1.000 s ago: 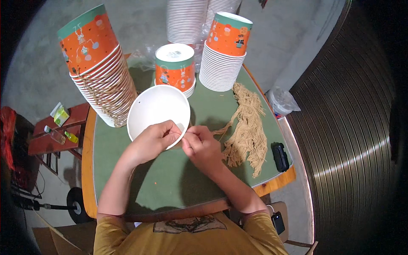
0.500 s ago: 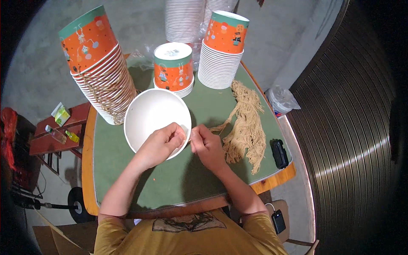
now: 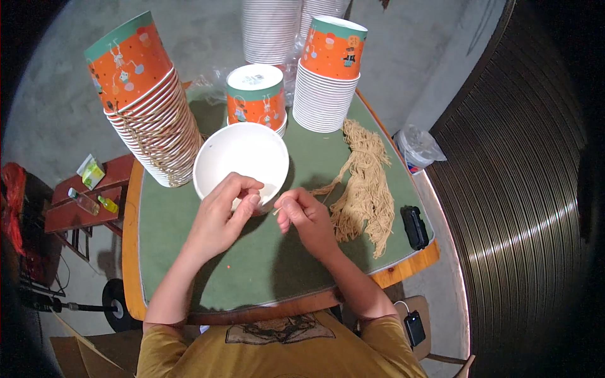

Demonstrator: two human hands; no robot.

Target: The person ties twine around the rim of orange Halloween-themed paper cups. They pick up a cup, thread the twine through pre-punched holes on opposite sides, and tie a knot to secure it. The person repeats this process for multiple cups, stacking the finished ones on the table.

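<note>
A white paper tub [image 3: 236,148] leans in the middle of the table, its mouth turned toward me. My left hand [image 3: 220,217] overlaps its near rim; thumb and forefinger are apart with nothing visible between them, and whether the other fingers touch the tub is hidden. Just right of the rim, my right hand [image 3: 305,217] is closed in a pinch on a thin tan string, whose short end [image 3: 276,211] sticks out toward the left hand. A thick bundle of tan strings [image 3: 360,189] lies right of my right hand, with one strand trailing toward it.
A leaning stack of paper tubs [image 3: 151,132] wound with string stands left. Behind are a short orange-and-green tub stack [image 3: 257,104] and a taller stack [image 3: 328,94]. A black case [image 3: 414,228] lies near the table's right edge. A red bench [image 3: 88,195] holds bottles.
My left hand has loosened its closed fingers and drawn them apart. The tub has shifted slightly away and to the right. My right hand stays nearly in place, its string end now showing.
</note>
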